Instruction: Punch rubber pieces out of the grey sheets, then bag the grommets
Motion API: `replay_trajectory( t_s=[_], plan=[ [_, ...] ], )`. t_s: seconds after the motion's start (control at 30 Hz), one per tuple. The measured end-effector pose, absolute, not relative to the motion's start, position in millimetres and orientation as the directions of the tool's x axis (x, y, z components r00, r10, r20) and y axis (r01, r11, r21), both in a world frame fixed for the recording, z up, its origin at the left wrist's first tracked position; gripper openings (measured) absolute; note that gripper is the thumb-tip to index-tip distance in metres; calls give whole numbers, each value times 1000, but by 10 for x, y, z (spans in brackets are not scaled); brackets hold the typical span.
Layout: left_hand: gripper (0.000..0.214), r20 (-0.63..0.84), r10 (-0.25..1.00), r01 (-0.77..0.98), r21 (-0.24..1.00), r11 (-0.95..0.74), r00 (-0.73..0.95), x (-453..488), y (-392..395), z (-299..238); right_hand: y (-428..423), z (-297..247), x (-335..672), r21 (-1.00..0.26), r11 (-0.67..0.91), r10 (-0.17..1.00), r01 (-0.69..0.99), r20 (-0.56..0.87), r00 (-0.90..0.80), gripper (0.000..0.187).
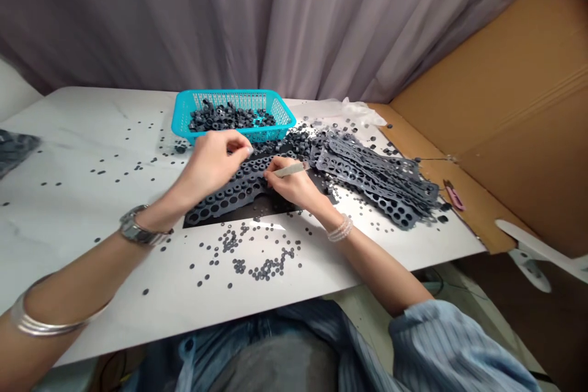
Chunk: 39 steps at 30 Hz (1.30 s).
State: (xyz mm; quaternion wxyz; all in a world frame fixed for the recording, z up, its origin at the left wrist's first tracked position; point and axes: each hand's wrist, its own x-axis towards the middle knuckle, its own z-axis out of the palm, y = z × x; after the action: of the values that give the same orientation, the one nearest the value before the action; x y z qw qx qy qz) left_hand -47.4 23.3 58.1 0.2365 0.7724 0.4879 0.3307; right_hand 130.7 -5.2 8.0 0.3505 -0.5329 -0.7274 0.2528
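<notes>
My right hand (294, 184) is closed around a pale pen-shaped tool (290, 169), above a dark rubber sheet (225, 203) with rows of holes and round raised parts. The tool's working tip is hidden by the fingers. Over the same sheet, just in front of the blue basket, hovers my left hand (214, 162). Its thumb and forefinger are pinched together, and I cannot make out what is between them. Beneath the sheet lies a black mat (243, 215).
A blue plastic basket (184, 128) holds many small black rubber pieces. To the right, punched rubber strips (376, 174) lie stacked, with a pink-handled cutter (454, 196) on cardboard beyond. Small black discs (269, 266) litter the white table (82, 196). Clear plastic (361, 111) lies behind.
</notes>
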Motion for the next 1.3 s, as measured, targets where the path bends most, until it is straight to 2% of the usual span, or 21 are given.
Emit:
replay_trajectory(
  t_s=[0.07,0.13,0.2,0.27,0.37,0.5,0.6,0.7,0.77,0.87,0.93,1.03,1.1,1.17,1.23,1.3],
  plan=[
    [15,183,954,420,866,-270,237,-528,293,595,-44,60,1328,-778,281,959,562,210,-189,16],
    [18,0,964,235,970,-65,266,-559,366,511,-27,34,1355,-818,240,970,522,175,-171,17],
    [18,-164,935,103,985,138,314,-565,432,379,-10,13,1387,-844,214,976,491,166,-141,19],
    [17,-257,906,24,964,265,336,-553,476,265,-3,6,1417,-849,213,977,483,180,-114,20],
    [16,-299,888,-17,946,325,350,-521,489,194,-16,25,1441,-847,223,974,482,218,-67,23],
    [17,-307,871,-31,938,344,383,-481,446,212,-55,67,1419,-897,230,968,377,251,8,31],
    [16,-297,854,-60,933,355,427,-470,414,207,-71,70,1374,-901,235,972,365,226,-68,41],
    [13,-280,838,-82,931,357,469,-466,390,178,-51,47,1355,-851,317,948,418,270,-168,32],
    [13,-279,838,-77,932,353,470,-456,375,160,-12,37,1397,-827,351,936,439,309,-167,26],
    [18,-266,867,-65,945,321,422,-432,360,149,71,52,1567,-799,318,936,510,350,-34,22],
    [20,-221,902,-14,970,243,371,-424,359,156,117,75,1707,-759,253,919,600,382,97,20],
    [17,-84,932,244,970,-5,354,-441,364,187,137,92,1823,-689,203,905,696,403,136,19],
    [15,26,919,471,853,-225,392,-463,358,214,118,78,1802,-646,230,926,728,375,41,15],
    [16,104,887,613,687,-390,449,-478,341,239,90,51,1736,-609,269,941,747,330,-70,9],
    [18,117,852,660,583,-475,510,-481,318,253,73,24,1687,-582,301,944,756,294,-150,10],
    [19,100,825,669,535,-516,556,-475,302,250,80,13,1702,-568,317,941,760,290,-176,14]
  ],
)
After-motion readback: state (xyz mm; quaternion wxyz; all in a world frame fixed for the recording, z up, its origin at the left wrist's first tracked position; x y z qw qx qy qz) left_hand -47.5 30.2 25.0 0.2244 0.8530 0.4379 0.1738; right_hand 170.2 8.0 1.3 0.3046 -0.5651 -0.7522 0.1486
